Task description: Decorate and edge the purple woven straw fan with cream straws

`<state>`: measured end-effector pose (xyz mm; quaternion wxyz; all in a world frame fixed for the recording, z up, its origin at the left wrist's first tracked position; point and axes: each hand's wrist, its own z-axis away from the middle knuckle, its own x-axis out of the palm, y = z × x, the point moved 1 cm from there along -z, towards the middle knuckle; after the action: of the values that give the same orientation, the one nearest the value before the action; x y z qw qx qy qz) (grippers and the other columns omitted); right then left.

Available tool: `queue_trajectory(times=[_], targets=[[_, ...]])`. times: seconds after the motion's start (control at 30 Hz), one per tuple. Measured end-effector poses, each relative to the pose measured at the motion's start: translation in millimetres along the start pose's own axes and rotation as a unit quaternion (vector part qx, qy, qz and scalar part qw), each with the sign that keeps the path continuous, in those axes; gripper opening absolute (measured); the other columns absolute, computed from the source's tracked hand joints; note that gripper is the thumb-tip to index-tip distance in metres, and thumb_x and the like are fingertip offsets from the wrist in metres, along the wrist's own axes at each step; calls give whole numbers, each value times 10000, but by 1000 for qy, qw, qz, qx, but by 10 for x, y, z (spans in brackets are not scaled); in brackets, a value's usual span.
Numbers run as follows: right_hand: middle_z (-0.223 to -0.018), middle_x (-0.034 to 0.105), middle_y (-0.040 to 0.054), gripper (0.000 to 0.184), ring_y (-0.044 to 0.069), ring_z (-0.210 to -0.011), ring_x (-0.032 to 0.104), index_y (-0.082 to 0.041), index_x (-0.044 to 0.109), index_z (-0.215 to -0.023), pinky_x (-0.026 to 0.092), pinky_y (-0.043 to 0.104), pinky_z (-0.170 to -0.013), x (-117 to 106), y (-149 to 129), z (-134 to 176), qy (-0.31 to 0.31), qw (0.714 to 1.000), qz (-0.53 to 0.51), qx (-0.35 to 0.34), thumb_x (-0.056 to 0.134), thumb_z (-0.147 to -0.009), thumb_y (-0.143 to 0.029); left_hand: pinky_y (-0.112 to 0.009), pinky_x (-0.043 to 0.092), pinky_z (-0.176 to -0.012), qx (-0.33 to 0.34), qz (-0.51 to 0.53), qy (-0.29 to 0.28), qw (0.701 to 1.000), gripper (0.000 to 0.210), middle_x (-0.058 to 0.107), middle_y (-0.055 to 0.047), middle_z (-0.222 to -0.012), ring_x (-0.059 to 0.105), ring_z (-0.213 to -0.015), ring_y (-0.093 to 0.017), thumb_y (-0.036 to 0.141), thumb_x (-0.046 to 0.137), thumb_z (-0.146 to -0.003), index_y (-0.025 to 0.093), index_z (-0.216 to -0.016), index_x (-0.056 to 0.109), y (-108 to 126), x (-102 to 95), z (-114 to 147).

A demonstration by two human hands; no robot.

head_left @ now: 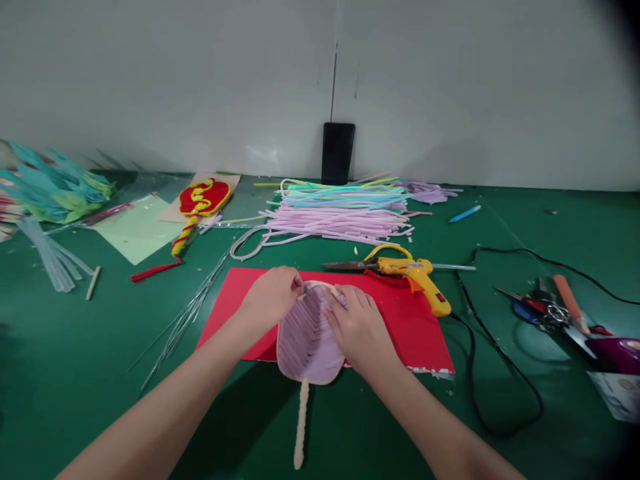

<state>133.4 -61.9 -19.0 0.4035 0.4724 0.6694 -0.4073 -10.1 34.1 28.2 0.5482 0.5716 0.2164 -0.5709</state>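
Note:
A lilac hand fan [305, 340] made of pipe cleaners, with a cream rim and a twisted cream handle [301, 427], points its handle toward me. At its top edge, my left hand [277, 293] is closed in a pinch on the cream pipe cleaner [316, 284] along the rim. My right hand [360, 323] grips the fan's upper right side, fingers on the rim and thumb on the lilac face. Under the fan lies a red board [240, 307]. Just beyond my right hand rest a yellow glue gun [417, 273] and yellow-handled scissors [345, 266].
Lilac and pastel pipe cleaners [340, 223] lie in a pile before a propped phone [339, 153]. A red and yellow fan [205, 199], thin wires [193, 310] and glue sticks [53, 257] are on the left. A black cord [473, 347], keys [553, 313] and a blue pen [465, 214] lie right.

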Motion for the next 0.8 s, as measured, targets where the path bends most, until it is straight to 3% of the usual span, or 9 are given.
queue_trajectory(times=[0.33,0.63,0.8], targets=[[-1012,581,139,349,248,-939,507,-136,558,-1180,442,386,-779,7,2,4,17,1000,-4,5,423,-900,-296,-269,407,-627,-44,27,37,998,136,689,-75,-838,621,-777,-212,179,480,-753,183,-777,613,-13,98,43],[-1017,581,147,361,253,-947,506,-127,550,-1199,441,389,-778,-6,-21,6,12,1000,-1,5,418,-901,-282,-305,436,-689,-10,41,67,997,130,619,-104,-915,590,-863,-226,261,466,-815,166,-806,555,-105,158,110],[-1013,588,132,372,242,-948,522,-135,522,-1229,455,391,-799,-15,-2,5,16,998,-49,24,417,-902,-279,-319,440,-705,16,136,66,988,113,614,-75,-867,590,-830,-217,269,447,-834,173,-820,503,-161,200,134]])
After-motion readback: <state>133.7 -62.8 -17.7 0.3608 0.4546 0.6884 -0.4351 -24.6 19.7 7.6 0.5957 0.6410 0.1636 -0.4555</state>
